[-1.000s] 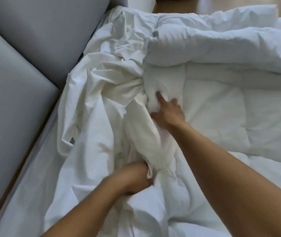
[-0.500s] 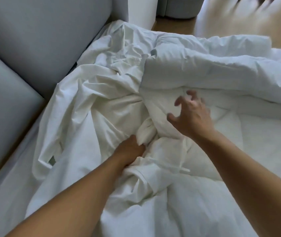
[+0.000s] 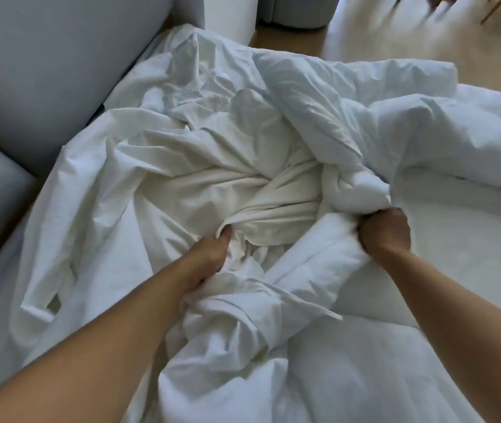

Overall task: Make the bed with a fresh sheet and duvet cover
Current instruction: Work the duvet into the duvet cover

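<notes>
A white duvet cover [image 3: 157,184] lies crumpled over the left and middle of the bed. The puffy white duvet [image 3: 426,117] is piled at the back right, and one bunched end of it reaches down toward me. My left hand [image 3: 209,257] is buried in the cover's folds and grips the cloth, only the thumb and back of the hand showing. My right hand [image 3: 384,230] is clenched in a fist round the bunched end of the duvet. A white sheet [image 3: 471,270] covers the mattress on the right.
A grey padded headboard [image 3: 44,56] runs along the left side. Beyond the bed's far end are a white wall corner [image 3: 230,16], a grey round piece of furniture [image 3: 298,10] and a blurred wooden floor [image 3: 395,32].
My right hand went from pressing the duvet, to hovering with spread fingers, to a fist gripping its bunched end further right. The left hand slid deeper into the cover. The view tilted up.
</notes>
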